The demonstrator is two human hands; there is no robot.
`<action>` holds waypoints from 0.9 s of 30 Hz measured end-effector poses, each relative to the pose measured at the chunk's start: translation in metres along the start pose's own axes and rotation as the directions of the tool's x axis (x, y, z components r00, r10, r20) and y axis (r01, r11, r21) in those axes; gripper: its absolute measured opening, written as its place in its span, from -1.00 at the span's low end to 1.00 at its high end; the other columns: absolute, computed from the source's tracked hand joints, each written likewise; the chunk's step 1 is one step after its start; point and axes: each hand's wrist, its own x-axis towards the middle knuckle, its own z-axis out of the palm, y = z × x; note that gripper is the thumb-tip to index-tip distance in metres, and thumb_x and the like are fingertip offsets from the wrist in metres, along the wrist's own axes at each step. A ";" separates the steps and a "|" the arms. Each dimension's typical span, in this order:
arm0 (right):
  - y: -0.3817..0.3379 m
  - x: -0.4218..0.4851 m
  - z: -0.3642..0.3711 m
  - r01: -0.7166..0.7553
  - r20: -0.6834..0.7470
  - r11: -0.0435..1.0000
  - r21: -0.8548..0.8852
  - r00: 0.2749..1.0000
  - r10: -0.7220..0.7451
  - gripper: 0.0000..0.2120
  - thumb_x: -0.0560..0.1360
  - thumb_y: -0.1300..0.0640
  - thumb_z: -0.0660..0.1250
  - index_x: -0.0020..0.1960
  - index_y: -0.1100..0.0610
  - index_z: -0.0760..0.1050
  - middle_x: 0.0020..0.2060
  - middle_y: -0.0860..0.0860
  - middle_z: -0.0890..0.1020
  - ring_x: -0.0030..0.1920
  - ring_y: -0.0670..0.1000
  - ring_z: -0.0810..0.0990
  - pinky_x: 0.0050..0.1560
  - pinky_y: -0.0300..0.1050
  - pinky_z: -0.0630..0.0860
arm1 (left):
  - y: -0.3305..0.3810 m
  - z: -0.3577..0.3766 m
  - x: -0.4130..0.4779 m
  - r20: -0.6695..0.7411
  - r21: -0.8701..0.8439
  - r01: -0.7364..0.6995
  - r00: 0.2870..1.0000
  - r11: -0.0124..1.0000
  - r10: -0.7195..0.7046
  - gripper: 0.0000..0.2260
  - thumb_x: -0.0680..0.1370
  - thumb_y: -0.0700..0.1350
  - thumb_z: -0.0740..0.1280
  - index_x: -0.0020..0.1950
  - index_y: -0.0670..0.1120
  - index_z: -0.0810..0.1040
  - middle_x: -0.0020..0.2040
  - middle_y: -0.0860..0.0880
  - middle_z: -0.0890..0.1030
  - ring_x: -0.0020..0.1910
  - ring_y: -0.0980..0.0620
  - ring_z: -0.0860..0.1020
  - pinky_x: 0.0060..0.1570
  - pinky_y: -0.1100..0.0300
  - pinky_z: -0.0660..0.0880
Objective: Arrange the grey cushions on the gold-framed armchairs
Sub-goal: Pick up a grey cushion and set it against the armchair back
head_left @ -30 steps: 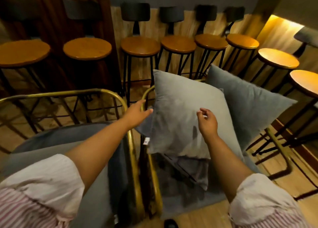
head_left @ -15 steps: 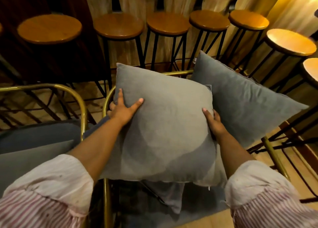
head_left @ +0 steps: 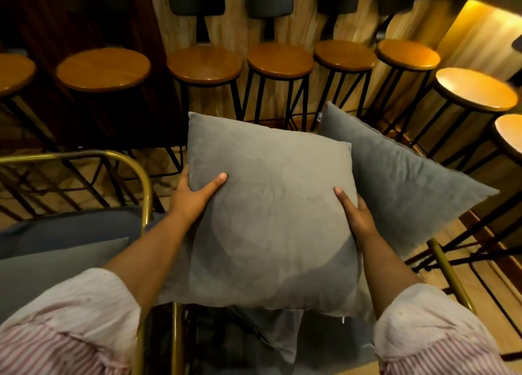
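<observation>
I hold a square grey cushion [head_left: 271,219] in front of me over the right gold-framed armchair [head_left: 449,273]. My left hand [head_left: 195,196] grips its left edge, thumb on the front face. My right hand [head_left: 356,213] grips its right edge. A second grey cushion [head_left: 404,182] leans tilted behind it, on the chair's right side. The left gold-framed armchair [head_left: 145,182] holds a grey seat pad and another grey cushion [head_left: 53,273]. A further grey cushion [head_left: 276,332] peeks out below the held one.
A row of several bar stools with round wooden seats [head_left: 204,63] and black legs stands close behind the chairs, curving round to the right [head_left: 477,89]. A wooden wall panel lies behind them. The floor is wood.
Both hands have taken hold of the front cushion's edges and lifted it towards me. Between half a second ago and now the grip holds and my view has tilted up slightly.
</observation>
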 end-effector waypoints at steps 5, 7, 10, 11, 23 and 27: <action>-0.054 -0.026 0.021 0.130 0.014 0.991 0.000 0.991 -0.130 -0.33 0.39 -0.22 0.39 0.42 -0.01 0.34 0.34 0.04 0.49 0.17 0.06 0.49 0.19 -0.02 0.42 | 0.023 -0.046 -0.026 -0.048 -0.080 -0.094 0.995 0.992 0.090 -0.04 0.15 0.39 0.42 0.49 0.19 0.18 0.41 0.00 0.43 0.35 -0.11 0.44 0.33 -0.04 0.40; -0.076 -0.038 0.044 0.156 0.030 0.988 0.003 0.987 -0.156 -0.30 0.39 -0.22 0.39 0.44 0.00 0.30 0.37 0.04 0.46 0.23 0.10 0.48 0.21 0.00 0.41 | 0.032 -0.075 -0.030 -0.088 -0.085 -0.116 0.990 0.990 0.109 -0.10 0.25 0.33 0.44 0.50 0.19 0.15 0.43 -0.01 0.40 0.37 -0.12 0.41 0.34 -0.02 0.37; -0.098 -0.059 0.089 0.184 0.076 0.983 0.010 0.980 -0.184 -0.29 0.38 -0.22 0.39 0.44 0.01 0.30 0.37 0.05 0.46 0.22 0.08 0.48 0.20 0.01 0.43 | 0.034 -0.127 -0.036 -0.144 -0.106 -0.126 0.983 0.986 0.110 -0.09 0.26 0.33 0.43 0.51 0.21 0.10 0.46 -0.03 0.37 0.39 -0.14 0.39 0.37 -0.10 0.35; -0.103 -0.068 0.109 0.203 0.096 0.979 0.015 0.974 -0.203 -0.32 0.40 -0.19 0.39 0.43 0.03 0.33 0.35 0.06 0.47 0.17 0.05 0.48 0.16 -0.03 0.43 | 0.031 -0.148 -0.038 -0.163 -0.118 -0.122 0.981 0.986 0.102 -0.05 0.23 0.37 0.43 0.52 0.21 0.08 0.46 -0.03 0.36 0.39 -0.15 0.38 0.37 -0.12 0.34; -0.090 -0.175 0.381 0.223 0.384 0.971 0.089 0.891 -0.240 -0.40 0.36 -0.14 0.46 0.34 0.02 0.43 0.18 0.00 0.59 0.14 0.05 0.59 0.21 0.06 0.53 | -0.053 -0.414 -0.037 -0.432 -0.156 -0.095 0.902 0.983 0.019 -0.16 0.35 0.21 0.44 0.52 0.11 0.10 0.47 -0.04 0.34 0.40 -0.14 0.36 0.34 0.01 0.32; -0.081 -0.184 0.455 0.249 0.410 0.960 0.130 0.868 -0.281 -0.40 0.40 -0.08 0.44 0.37 0.06 0.41 0.21 0.04 0.60 0.04 -0.07 0.61 -0.03 -0.22 0.59 | -0.070 -0.482 -0.010 -0.400 -0.039 -0.126 0.911 0.991 0.101 -0.13 0.36 0.02 0.51 0.54 -0.01 0.09 0.47 -0.04 0.32 0.41 -0.06 0.35 0.22 0.22 0.28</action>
